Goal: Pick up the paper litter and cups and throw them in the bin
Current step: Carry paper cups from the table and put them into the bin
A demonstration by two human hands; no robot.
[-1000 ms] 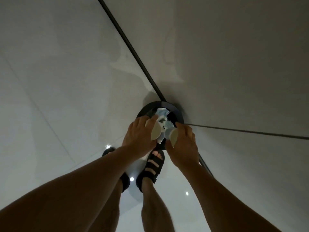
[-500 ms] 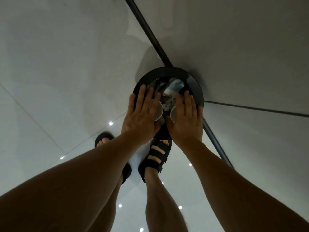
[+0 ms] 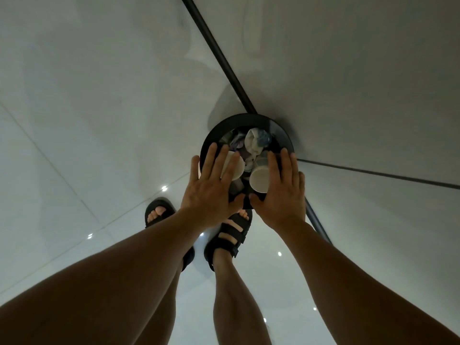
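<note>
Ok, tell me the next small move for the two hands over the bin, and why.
Probably draw both hands back and up, clear of the bin. The left hand and right hand are spread with straight fingers that grip nothing. The left cup and right cup lie within the rim above the crumpled paper, so both look released.

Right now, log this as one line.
left hand: open over left cup | right hand: open over right cup | bin: crumpled paper inside
</note>
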